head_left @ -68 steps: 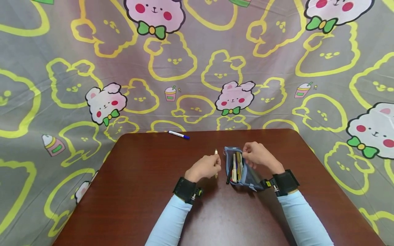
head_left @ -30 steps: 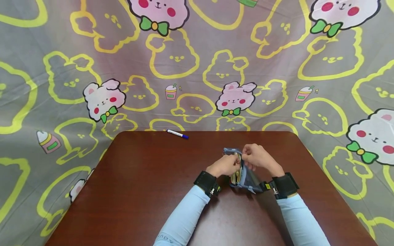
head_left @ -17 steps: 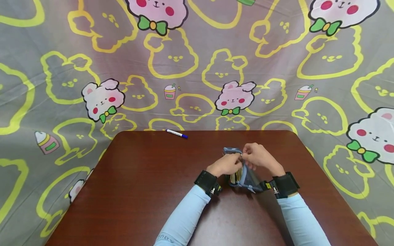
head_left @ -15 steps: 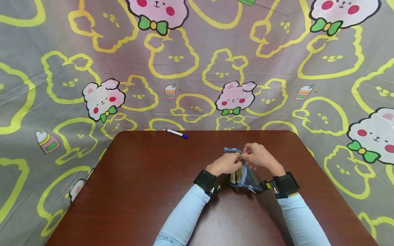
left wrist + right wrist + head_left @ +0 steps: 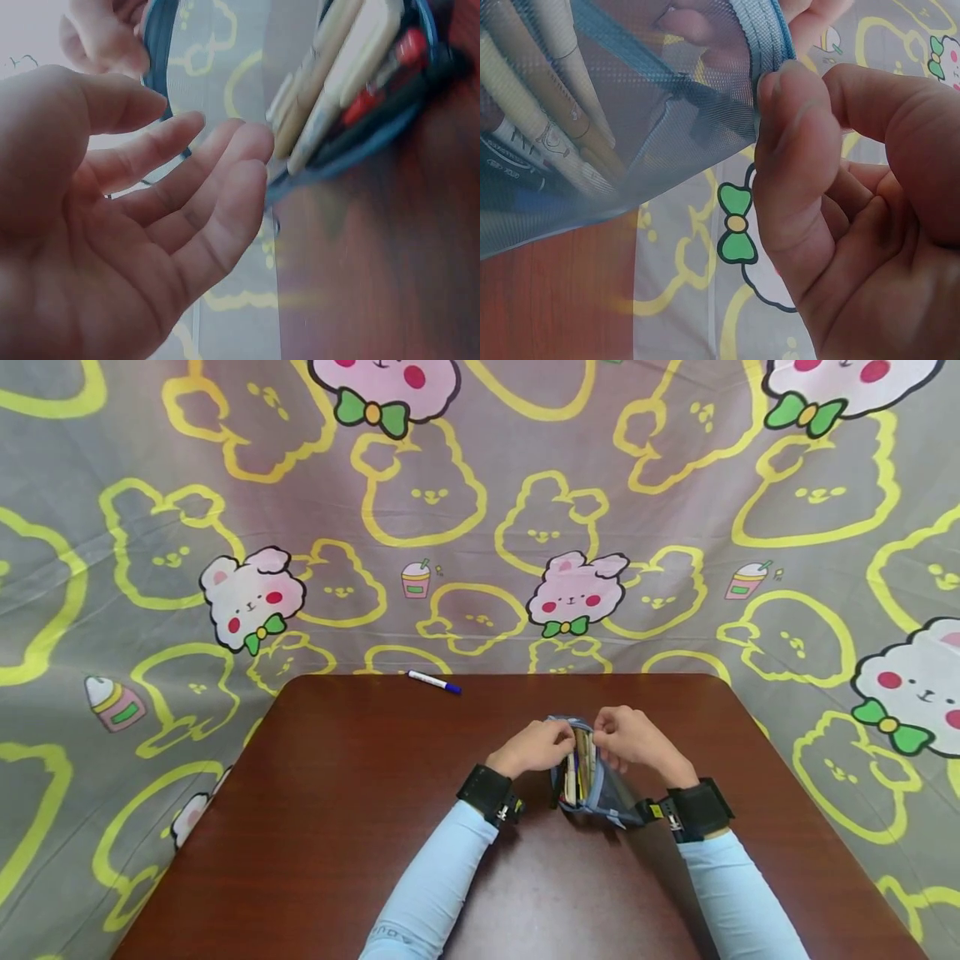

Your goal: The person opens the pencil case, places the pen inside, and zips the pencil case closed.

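A blue mesh pencil case [image 5: 615, 803] stands on the table with its zipped mouth open upward, holding several pens [image 5: 582, 768]. My right hand [image 5: 633, 742] pinches its zipper edge [image 5: 769, 37] between thumb and fingers, seen in the right wrist view. At the case's left rim hovers my left hand [image 5: 531, 748]; in the left wrist view its fingers [image 5: 232, 210] are loosely bent and nothing lies between them. Through the mesh, cream, brown and dark pens [image 5: 562, 112] show in the right wrist view. In the left wrist view, red parts [image 5: 364, 105] show among them.
A white marker with a blue cap [image 5: 435, 682] lies near the back edge of the brown table [image 5: 337, 793]. Behind the table hangs a grey curtain [image 5: 465, 510] with cartoon animals.
My left hand carried a cream pen from the left into the pencil case, and has since let go and drawn back leftward. The right hand stays at the case's edge.
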### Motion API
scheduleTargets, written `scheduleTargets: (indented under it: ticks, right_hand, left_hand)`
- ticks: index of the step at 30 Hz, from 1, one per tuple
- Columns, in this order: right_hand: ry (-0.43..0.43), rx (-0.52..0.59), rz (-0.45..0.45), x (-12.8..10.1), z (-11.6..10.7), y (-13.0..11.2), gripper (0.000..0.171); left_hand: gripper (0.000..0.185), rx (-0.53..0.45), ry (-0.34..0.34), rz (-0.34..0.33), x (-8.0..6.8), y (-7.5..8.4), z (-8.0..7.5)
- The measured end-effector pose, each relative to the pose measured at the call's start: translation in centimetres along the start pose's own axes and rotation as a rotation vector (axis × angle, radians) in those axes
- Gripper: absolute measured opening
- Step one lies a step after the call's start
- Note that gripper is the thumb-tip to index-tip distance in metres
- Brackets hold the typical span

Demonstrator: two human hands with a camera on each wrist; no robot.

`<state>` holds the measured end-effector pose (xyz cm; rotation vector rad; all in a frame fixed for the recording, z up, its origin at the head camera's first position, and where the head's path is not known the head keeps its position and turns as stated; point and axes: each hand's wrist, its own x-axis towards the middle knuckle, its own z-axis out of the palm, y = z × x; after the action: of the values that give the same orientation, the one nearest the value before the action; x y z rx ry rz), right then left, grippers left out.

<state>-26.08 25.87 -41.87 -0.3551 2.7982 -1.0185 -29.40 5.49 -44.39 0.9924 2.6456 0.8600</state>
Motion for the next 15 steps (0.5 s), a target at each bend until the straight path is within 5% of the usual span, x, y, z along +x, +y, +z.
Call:
scheduleTargets:
  ticks: [15]
  right_hand:
    - [0.006, 0.016, 0.011, -0.1, 0.2, 0.1, 0.007]
  left_hand:
    - [0.016, 0.117, 0.196, -0.212, -0.8, -5.3, -5.1]
